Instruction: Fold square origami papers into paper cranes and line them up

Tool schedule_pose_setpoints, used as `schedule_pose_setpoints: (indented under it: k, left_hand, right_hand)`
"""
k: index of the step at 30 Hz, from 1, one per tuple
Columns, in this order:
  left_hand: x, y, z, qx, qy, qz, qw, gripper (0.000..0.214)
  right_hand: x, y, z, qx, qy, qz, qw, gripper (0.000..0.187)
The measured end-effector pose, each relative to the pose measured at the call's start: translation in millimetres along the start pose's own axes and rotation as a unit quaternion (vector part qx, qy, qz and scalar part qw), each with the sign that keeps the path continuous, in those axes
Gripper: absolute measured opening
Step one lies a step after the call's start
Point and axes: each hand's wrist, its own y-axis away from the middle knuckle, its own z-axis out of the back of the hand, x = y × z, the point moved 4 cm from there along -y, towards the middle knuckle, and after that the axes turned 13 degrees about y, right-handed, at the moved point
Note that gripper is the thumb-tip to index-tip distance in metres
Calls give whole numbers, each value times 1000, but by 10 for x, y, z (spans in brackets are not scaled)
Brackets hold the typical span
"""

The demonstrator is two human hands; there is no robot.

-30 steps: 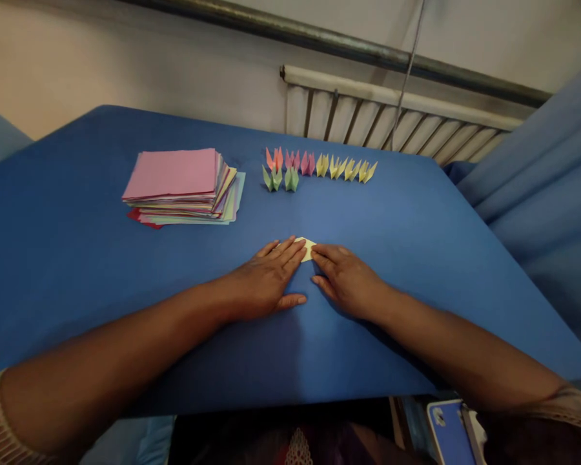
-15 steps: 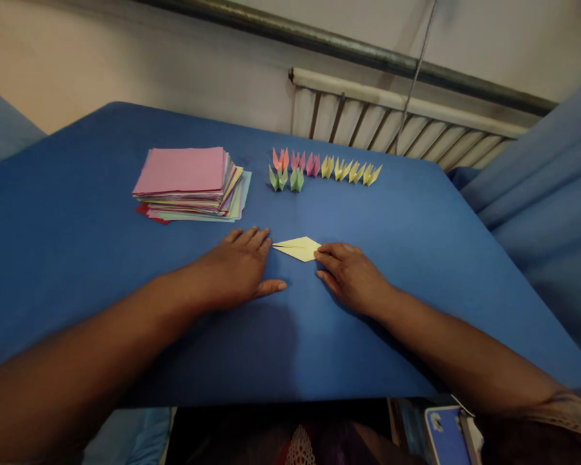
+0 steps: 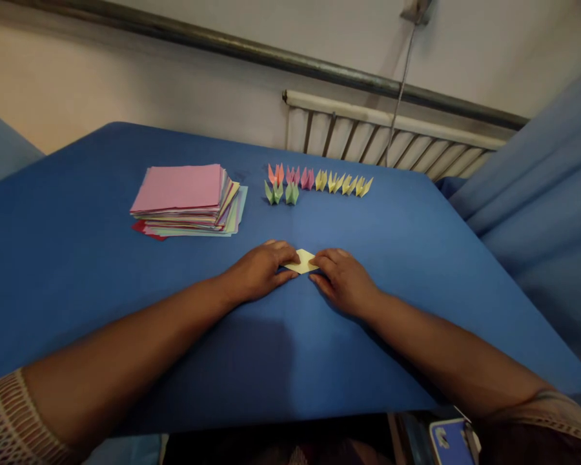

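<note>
A small diamond-shaped piece of folded yellow paper (image 3: 304,261) lies on the blue table between my two hands, with its ends covered by my fingers. My left hand (image 3: 265,270) has its bent fingers on the paper's left end, the thumb just below its near edge. At the right corner, the fingers of my right hand (image 3: 343,278) are drawn together on the paper, its thumb beneath them. The paper's left tip is hidden under my left hand.
A stack of coloured paper sheets (image 3: 179,187), pink on top, sits at the back left. Several folded paper figures (image 3: 321,181) in orange, pink, green and yellow stand in rows behind my hands. Beyond the table are a radiator (image 3: 358,132) and a blue curtain (image 3: 537,213).
My left hand has slid right onto the yellow paper, and its outstretched fingers have curled over the left end. My right hand keeps its hold at the right corner. The view has tilted up slightly.
</note>
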Motion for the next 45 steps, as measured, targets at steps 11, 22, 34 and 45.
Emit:
schedule_pose_setpoints:
  k: [11,22,34,45]
  left_hand:
    - [8,-51,45,-19,36,10,999,15]
    - [21,-47,40,-53,50,40,997,12]
    - [64,-34,12,-66,48,43,996,12]
    - [-124,97,33,29,-92,-39,995,30]
  right_hand:
    - [-32,-199,-49,-1,-88,-49,995,8]
    - [-88,-195,-80,5,-152,-78,985,7]
    - [96,-91,85,37,17,29,999,29]
    - [129,-44,141,84,93,61,990,30]
